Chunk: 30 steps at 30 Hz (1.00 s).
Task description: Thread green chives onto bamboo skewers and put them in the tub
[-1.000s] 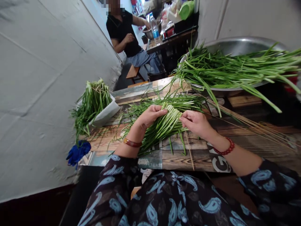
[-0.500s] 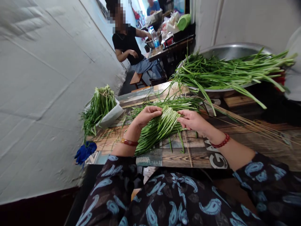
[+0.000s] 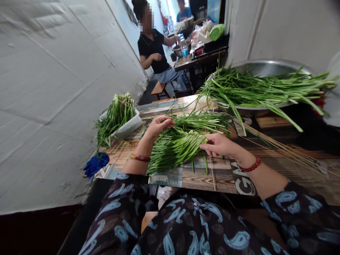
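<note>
My right hand (image 3: 217,144) is closed at the pale stem ends of a bunch of garlic chives (image 3: 183,148) lying flat on the table. The stems are lined up side by side, their green leaves trailing to the left. My left hand (image 3: 160,126) is apart from those stem ends, thumb and fingers pinched together over the leaves of a second, loose pile of chives (image 3: 204,120) behind the bunch. Whatever sits between the left fingertips is too small to make out.
A wide metal basin (image 3: 276,65) heaped with chives stands at the back right. Thin bamboo skewers (image 3: 287,143) lie on the right. At the left are a white container (image 3: 129,126) of bundled chives and a blue glove (image 3: 96,164). A co-worker (image 3: 155,49) sits beyond the table.
My left hand has left the stem ends and moved left, over the loose chives. My right hand stays at the bunch, whose stem ends sit slightly lower in view.
</note>
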Tool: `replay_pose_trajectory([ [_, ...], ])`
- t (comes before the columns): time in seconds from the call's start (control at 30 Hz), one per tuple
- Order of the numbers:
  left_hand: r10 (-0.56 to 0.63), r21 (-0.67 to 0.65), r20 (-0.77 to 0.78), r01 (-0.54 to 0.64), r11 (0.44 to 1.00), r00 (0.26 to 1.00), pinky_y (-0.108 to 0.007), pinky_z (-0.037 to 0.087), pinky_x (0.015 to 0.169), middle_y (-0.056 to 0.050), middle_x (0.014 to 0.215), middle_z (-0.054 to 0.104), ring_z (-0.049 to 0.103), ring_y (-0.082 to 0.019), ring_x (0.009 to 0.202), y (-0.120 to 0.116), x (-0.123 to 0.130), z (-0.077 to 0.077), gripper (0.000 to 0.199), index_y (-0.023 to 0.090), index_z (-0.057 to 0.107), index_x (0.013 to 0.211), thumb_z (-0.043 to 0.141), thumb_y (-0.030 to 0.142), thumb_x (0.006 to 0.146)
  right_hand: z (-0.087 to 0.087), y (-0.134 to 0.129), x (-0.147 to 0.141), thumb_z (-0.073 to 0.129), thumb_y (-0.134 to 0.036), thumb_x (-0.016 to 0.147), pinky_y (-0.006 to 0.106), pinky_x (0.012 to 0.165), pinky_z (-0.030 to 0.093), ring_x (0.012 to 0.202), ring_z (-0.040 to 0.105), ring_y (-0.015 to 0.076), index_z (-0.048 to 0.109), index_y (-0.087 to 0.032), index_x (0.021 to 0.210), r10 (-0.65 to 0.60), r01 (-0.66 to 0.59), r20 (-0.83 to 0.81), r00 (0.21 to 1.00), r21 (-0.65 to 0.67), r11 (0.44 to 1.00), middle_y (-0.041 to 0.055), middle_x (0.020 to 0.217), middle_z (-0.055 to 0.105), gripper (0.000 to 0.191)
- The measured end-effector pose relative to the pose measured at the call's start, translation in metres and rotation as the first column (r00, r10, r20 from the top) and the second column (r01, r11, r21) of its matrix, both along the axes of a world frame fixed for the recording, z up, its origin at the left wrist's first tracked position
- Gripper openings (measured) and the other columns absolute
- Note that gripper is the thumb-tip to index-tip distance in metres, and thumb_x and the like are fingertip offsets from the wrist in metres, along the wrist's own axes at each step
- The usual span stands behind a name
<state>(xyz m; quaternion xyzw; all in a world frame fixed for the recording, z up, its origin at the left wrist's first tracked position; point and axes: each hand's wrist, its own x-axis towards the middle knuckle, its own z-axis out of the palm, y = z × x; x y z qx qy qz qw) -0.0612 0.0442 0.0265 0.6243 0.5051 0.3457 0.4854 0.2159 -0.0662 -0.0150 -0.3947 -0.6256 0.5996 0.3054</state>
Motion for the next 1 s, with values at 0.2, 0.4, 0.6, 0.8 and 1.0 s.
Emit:
replay_pose_trajectory([
  [0.2, -0.098, 0.123, -0.129, 0.114, 0.986, 0.987, -0.024, 0.045, 0.065, -0.009, 0.082, 0.075, 0.062, -0.012, 0.066, 0.015, 0.033, -0.008, 0.038, 0.008, 0.074, 0.097, 0.070, 0.039, 0.076, 0.008, 0.000, 0.006, 0.071, -0.039, 0.076, 0.016, 0.037, 0.033, 0.037, 0.048, 0.0056, 0.064, -0.014, 0.081, 0.117, -0.116, 0.038, 0.992, -0.030, 0.993, -0.0013, 0.057, 0.065, 0.026],
  [0.4, -0.114, 0.336, -0.531, 0.332, 0.881, 0.840, -0.030, 0.046, 0.076, -0.007, 0.084, 0.074, 0.063, -0.019, 0.077, 0.044, 0.085, -0.026, 0.018, 0.016, 0.079, 0.086, 0.064, 0.021, 0.076, 0.005, 0.003, 0.006, 0.070, -0.037, 0.076, 0.016, 0.037, 0.034, 0.038, 0.049, 0.0059, 0.062, -0.015, 0.076, 0.104, -0.104, 0.052, 0.993, -0.010, 0.995, -0.0014, 0.057, 0.065, 0.024],
  [0.6, -0.157, 0.322, -0.541, 0.377, 0.868, 0.826, -0.032, 0.044, 0.078, -0.006, 0.077, 0.071, 0.060, -0.020, 0.074, 0.058, 0.111, -0.044, 0.005, 0.019, 0.077, 0.069, 0.072, 0.017, 0.068, 0.002, 0.005, 0.007, 0.069, -0.038, 0.077, 0.017, 0.037, 0.035, 0.038, 0.050, 0.0070, 0.062, -0.015, 0.075, 0.098, -0.098, 0.043, 0.994, 0.009, 0.995, -0.0015, 0.058, 0.065, 0.024],
  [0.8, -0.130, 0.336, -0.403, 0.278, 0.900, 0.906, -0.028, 0.046, 0.072, -0.004, 0.073, 0.066, 0.059, -0.016, 0.071, 0.051, 0.106, -0.037, 0.008, 0.014, 0.070, 0.070, 0.066, 0.020, 0.074, -0.002, 0.009, 0.007, 0.065, -0.034, 0.079, 0.018, 0.038, 0.036, 0.039, 0.051, 0.0074, 0.059, -0.016, 0.071, 0.055, -0.057, 0.033, 0.998, 0.044, 0.997, -0.0021, 0.058, 0.063, 0.021],
  [1.0, -0.208, 0.108, 0.039, 0.202, 0.973, 0.977, -0.021, 0.041, 0.057, 0.001, 0.066, 0.059, 0.051, -0.008, 0.056, 0.008, 0.084, -0.018, 0.024, 0.013, 0.063, 0.080, 0.073, 0.034, 0.074, -0.005, 0.007, -0.001, 0.058, -0.036, 0.086, 0.021, 0.040, 0.037, 0.038, 0.049, 0.0087, 0.054, -0.019, 0.072, -0.184, 0.167, 0.085, 0.979, 0.177, 0.970, -0.0036, 0.056, 0.059, 0.021],
])
